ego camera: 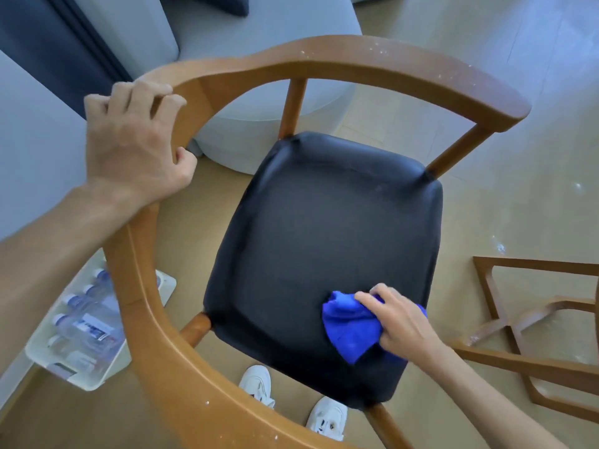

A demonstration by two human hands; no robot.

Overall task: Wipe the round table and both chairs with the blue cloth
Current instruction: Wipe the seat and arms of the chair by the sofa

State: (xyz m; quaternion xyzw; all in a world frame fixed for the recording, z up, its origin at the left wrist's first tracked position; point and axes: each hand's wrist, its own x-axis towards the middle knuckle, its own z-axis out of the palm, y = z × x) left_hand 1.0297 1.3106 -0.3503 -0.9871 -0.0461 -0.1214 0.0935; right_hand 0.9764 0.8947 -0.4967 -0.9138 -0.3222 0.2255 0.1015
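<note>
A wooden chair (340,64) with a curved backrest rail and a black padded seat (317,234) fills the view from above. My left hand (136,144) grips the curved rail at its left side. My right hand (400,322) presses the bunched blue cloth (348,328) onto the seat's near right corner. White specks dot the rail's top. Wooden legs of the table base (525,322) show at the right edge; the round tabletop is out of view.
A white tray (94,380) with several water bottles lies on the floor at lower left. A grey sofa (227,43) stands behind the chair. My white shoes (259,384) are under the seat's near edge. Pale floor extends to the right.
</note>
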